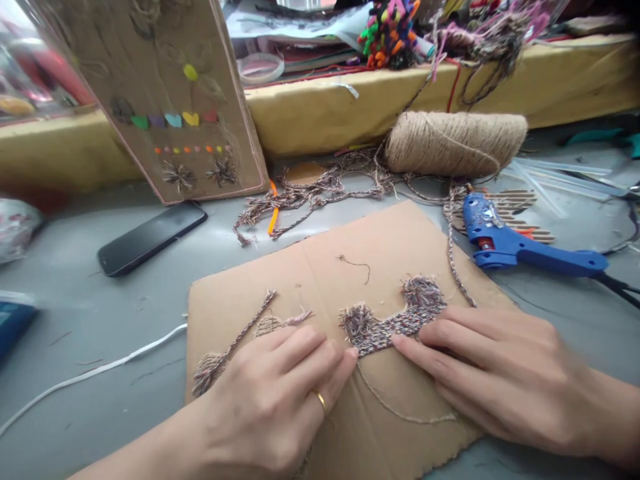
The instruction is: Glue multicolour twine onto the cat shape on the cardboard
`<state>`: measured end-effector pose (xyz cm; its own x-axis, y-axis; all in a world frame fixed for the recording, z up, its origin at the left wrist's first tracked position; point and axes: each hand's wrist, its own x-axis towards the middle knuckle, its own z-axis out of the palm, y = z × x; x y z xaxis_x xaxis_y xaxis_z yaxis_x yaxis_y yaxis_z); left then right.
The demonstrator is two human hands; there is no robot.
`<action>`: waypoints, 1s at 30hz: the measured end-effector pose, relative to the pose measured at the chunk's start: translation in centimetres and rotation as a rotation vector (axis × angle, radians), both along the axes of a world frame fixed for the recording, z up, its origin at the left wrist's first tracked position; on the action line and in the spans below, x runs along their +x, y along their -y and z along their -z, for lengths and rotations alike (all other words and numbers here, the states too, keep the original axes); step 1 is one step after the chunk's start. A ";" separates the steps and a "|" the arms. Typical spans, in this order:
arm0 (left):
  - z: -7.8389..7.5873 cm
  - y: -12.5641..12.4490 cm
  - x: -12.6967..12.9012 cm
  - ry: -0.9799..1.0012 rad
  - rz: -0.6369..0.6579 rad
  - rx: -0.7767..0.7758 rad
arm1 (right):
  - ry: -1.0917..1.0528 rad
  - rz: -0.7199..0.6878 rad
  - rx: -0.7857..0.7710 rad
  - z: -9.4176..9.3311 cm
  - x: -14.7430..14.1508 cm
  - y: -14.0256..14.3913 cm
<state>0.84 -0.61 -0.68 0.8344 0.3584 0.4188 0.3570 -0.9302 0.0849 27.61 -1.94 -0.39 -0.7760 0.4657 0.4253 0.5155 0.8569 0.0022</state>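
A brown cardboard sheet (345, 260) lies on the grey table. A multicoloured woven yarn piece (395, 320) with frayed ends rests on it. My left hand (280, 393), wearing a gold ring, lies flat on the cardboard with its fingertips pressing the yarn piece's left lower edge. My right hand (495, 373) lies flat too, its fingertips pressing the piece's lower right edge. Left of my left hand, a twisted yarn strand with a tassel (235, 347) lies on the cardboard. Neither hand grips anything.
A blue glue gun (520, 247) lies right of the cardboard, a jute twine spool (455, 143) behind it. A black phone (150, 237) and a leaning decorated board (170, 93) stand at the left. Loose yarn (310, 193), a white cord (90, 373) and clutter fill the back.
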 end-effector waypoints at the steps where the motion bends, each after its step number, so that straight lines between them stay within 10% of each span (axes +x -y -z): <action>1: 0.0 0.0 0.1 0.005 0.003 -0.011 | 0.005 -0.008 0.005 0.0 0.0 0.0; 11: 0.1 0.1 -0.8 0.219 -0.041 -0.037 | -0.183 0.100 -0.089 -0.8 0.3 -0.2; 17: -0.4 -0.6 -0.5 0.371 -0.293 -0.283 | -0.349 0.532 0.094 -3.2 2.6 -0.5; 24: -0.8 -1.8 -0.3 0.381 -0.574 -0.463 | -0.115 0.814 -0.031 -4.3 8.0 -1.5; 30: -2.3 -3.3 1.2 0.181 -0.389 -0.355 | 0.114 0.959 -0.106 -2.8 11.4 -2.3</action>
<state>2.01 2.65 1.58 0.5387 0.7706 0.3405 0.6190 -0.6362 0.4606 38.99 0.35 2.44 -0.0810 0.9534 0.2905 0.9965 0.0716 0.0426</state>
